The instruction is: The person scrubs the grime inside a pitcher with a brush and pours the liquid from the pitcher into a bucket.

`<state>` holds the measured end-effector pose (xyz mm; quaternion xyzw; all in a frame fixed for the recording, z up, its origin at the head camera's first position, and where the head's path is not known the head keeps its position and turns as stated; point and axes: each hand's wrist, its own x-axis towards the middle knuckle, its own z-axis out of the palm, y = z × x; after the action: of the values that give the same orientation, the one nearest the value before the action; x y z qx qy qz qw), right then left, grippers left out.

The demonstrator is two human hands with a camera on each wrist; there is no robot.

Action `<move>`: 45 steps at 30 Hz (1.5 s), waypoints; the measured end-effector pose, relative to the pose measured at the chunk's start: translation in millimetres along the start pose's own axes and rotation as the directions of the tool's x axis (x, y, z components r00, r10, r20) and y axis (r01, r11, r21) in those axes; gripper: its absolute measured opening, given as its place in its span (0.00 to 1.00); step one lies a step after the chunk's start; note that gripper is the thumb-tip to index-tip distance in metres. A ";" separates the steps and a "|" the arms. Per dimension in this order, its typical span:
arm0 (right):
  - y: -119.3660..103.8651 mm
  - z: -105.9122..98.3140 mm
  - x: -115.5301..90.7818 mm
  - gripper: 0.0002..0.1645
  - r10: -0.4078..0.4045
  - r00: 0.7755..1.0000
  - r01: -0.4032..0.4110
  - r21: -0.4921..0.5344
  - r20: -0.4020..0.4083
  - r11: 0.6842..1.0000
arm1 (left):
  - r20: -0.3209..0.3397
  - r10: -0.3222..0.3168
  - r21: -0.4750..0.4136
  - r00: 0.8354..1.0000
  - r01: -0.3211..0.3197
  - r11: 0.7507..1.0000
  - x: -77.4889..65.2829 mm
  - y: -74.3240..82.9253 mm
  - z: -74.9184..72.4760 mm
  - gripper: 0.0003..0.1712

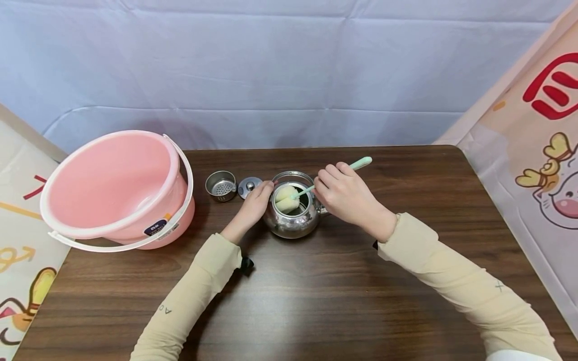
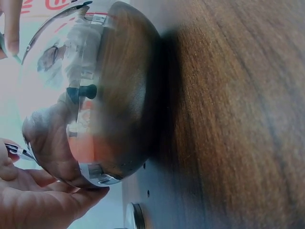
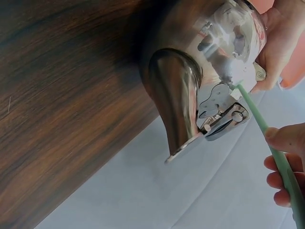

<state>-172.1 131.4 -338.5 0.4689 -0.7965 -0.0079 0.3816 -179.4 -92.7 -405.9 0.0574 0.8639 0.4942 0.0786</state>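
A shiny steel teapot [image 1: 291, 229] stands lidless on the table, its spout [image 3: 174, 105] pointing right. My left hand [image 1: 254, 204] holds the pot's left side; the left wrist view shows the fingers [image 2: 71, 202] against the round body. With my right hand [image 1: 345, 195] I grip the light green handle [image 1: 361, 163] of a sponge brush. The brush slants down to the left, and its pale yellow sponge head [image 1: 285, 195] sits in the pot's mouth. The pot's folding handle [image 1: 292, 174] leans toward the back. The inside of the pot is mostly hidden by the sponge.
Left of the pot lie its steel lid [image 1: 246, 189] with a knob and a small perforated strainer cup [image 1: 221, 188]. A large pink bucket [image 1: 180, 220] with a white handle stands at the table's left. Behind the wooden table [image 1: 307, 306] hangs a pale cloth [image 1: 280, 75].
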 end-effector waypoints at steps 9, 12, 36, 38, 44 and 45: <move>-4.4 -3.5 -0.3 0.13 -0.024 1.000 0.024 0.005 -0.001 1.000 | 0.002 0.014 -0.013 1.000 -0.014 1.000 0.2 -0.1 0.4 0.27; -5.5 -4.9 -0.6 0.13 -0.028 1.000 0.028 0.011 -0.006 1.000 | 0.003 0.023 -0.011 1.000 -0.023 1.000 0.1 0.3 0.3 0.27; -1.5 -19.2 -12.8 0.21 -0.026 0.999 0.027 0.034 -0.023 0.999 | -0.003 0.026 0.005 1.000 -0.026 1.000 1.1 1.0 -0.6 0.26; -0.5 -19.4 -14.3 0.18 -0.025 0.999 0.026 0.036 -0.021 0.999 | -0.003 0.025 0.003 1.000 -0.025 1.000 1.0 0.6 -0.4 0.26; 4.9 -18.9 -18.0 0.09 -0.007 1.000 0.007 0.033 0.000 0.999 | -0.005 0.039 0.001 0.999 -0.039 0.999 1.4 -1.2 0.3 0.25; 5.7 -18.5 -18.2 0.08 -0.004 1.000 0.004 0.037 -0.002 0.999 | -0.006 0.041 0.003 0.999 -0.041 0.999 1.3 -1.4 0.3 0.25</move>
<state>-160.0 154.7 -334.2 0.4777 -0.7952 0.0064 0.3734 -180.7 -92.9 -407.3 0.0736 0.8634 0.4948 0.0660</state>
